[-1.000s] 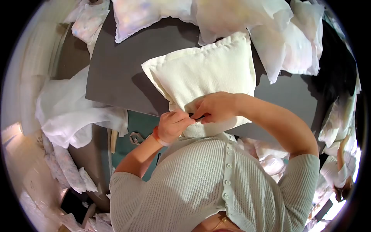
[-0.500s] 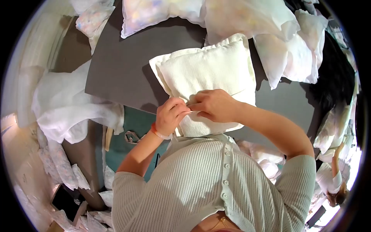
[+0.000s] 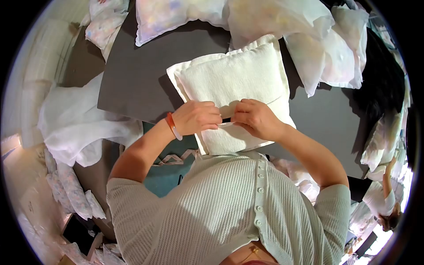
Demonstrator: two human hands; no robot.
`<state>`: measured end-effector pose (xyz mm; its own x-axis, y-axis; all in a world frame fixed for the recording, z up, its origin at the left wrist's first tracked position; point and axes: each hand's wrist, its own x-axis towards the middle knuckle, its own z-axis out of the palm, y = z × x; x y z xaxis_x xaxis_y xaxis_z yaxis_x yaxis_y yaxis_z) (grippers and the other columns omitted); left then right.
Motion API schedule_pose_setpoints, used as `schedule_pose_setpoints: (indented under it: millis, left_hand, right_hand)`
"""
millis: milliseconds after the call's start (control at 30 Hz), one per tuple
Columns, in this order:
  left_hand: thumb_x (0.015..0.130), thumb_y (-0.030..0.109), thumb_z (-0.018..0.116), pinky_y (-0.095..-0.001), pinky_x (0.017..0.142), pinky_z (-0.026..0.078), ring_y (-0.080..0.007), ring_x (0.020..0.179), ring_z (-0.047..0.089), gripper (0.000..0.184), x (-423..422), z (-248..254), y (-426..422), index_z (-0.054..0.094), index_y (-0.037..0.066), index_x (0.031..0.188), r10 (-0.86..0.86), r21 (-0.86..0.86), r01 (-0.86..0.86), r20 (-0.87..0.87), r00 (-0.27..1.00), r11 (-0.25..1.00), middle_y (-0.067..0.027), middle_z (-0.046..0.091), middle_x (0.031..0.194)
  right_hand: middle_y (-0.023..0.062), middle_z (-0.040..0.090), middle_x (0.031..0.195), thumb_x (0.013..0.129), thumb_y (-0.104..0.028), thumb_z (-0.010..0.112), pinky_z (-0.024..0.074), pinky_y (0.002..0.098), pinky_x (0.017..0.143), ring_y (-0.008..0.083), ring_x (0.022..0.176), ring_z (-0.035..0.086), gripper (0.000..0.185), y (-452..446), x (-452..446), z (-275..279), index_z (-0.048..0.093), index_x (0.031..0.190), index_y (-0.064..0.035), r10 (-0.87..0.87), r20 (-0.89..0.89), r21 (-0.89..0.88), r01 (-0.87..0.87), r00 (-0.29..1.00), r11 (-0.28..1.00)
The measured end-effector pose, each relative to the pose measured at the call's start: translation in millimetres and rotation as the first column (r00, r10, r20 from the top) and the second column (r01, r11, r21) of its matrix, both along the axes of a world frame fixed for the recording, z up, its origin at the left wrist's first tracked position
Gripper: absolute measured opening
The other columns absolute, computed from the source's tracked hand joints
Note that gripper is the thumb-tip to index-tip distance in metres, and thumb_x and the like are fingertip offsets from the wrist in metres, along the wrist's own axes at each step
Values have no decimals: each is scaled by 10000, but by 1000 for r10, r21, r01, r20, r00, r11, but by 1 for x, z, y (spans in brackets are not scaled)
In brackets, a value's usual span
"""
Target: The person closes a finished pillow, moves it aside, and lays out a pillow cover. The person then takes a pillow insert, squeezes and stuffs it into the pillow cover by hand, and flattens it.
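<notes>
A cream cushion (image 3: 234, 77) with a flanged edge lies on the dark grey table in front of my body, its near edge against my shirt. A slit crosses its cover, and a small dark gap shows between my hands. My left hand (image 3: 198, 117), with an orange-and-white bangle at the wrist, pinches the cover's edge left of the gap. On the right side of the gap my right hand (image 3: 256, 118) has its fingers closed on the same edge. My fingertips are partly hidden in the fabric.
Stuffed white translucent bags (image 3: 282, 22) lie along the table's (image 3: 132, 75) far side. White cloth (image 3: 75, 119) hangs over its left edge. Several filled bags (image 3: 66, 190) lie lower left. Another person (image 3: 382, 194) is at the far right.
My left hand has moved up and turned, its elbow swinging outward. My right hand has shifted slightly right, and a dark gap in the cushion cover now shows between them.
</notes>
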<state>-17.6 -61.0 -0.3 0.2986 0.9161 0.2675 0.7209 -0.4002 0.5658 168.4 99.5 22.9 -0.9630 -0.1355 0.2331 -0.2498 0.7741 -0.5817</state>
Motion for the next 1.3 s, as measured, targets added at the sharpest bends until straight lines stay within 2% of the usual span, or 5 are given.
schedule_pose_setpoints:
  millis: [533, 833, 900, 967, 1300]
  left_hand:
    - [754, 203, 712, -401, 749, 436, -290, 819, 544, 229, 25, -10, 2, 569, 74, 878, 566, -106, -567, -42, 823, 817, -68, 570, 824]
    - [890, 370, 566, -475, 1144, 130, -326, 1413, 212, 729, 44, -71, 17, 273, 1, 1446, 559, -26, -584, -254, 789, 812, -171, 275, 1511]
    - [905, 376, 563, -439, 1144, 170, -295, 1402, 258, 710, 42, -93, -5, 281, 15, 1448, 917, 159, -904, -24, 399, 397, -186, 280, 1508]
    - [930, 371, 555, -394, 1103, 275, -279, 1344, 351, 680, 25, -100, -17, 296, -8, 1431, 911, -655, -739, 385, -147, 158, -208, 341, 1460]
    - [900, 129, 498, -354, 1006, 417, -227, 1168, 540, 329, 69, 26, 24, 577, 55, 1211, 291, -301, -58, 946, -141, 952, -111, 575, 1260]
  right_hand:
    - [40, 564, 789, 752, -191, 676, 408, 363, 729, 234, 780, 551, 165, 22, -5, -21, 543, 784, -98, -462, -137, 218, 482, 876, 849]
    - [157, 221, 1531, 876, -484, 568, 205, 476, 1127, 342, 1398, 234, 769, 43, 38, -55, 247, 1482, -135, -777, 208, 171, 760, 594, 627]
    - [214, 199, 1524, 871, -522, 567, 210, 420, 1137, 370, 1393, 237, 867, 67, 46, -83, 168, 1493, -66, -783, 211, -235, 808, 584, 540]
    - [267, 249, 1490, 843, -495, 629, 276, 364, 1110, 335, 1375, 302, 960, 82, 62, -71, 143, 1472, 44, -604, 690, -473, 880, 399, 40]
    - [132, 503, 1296, 963, -243, 459, 373, 336, 1014, 239, 1203, 472, 252, 90, 168, 28, 558, 1053, -31, -735, -108, -839, 335, 669, 429]
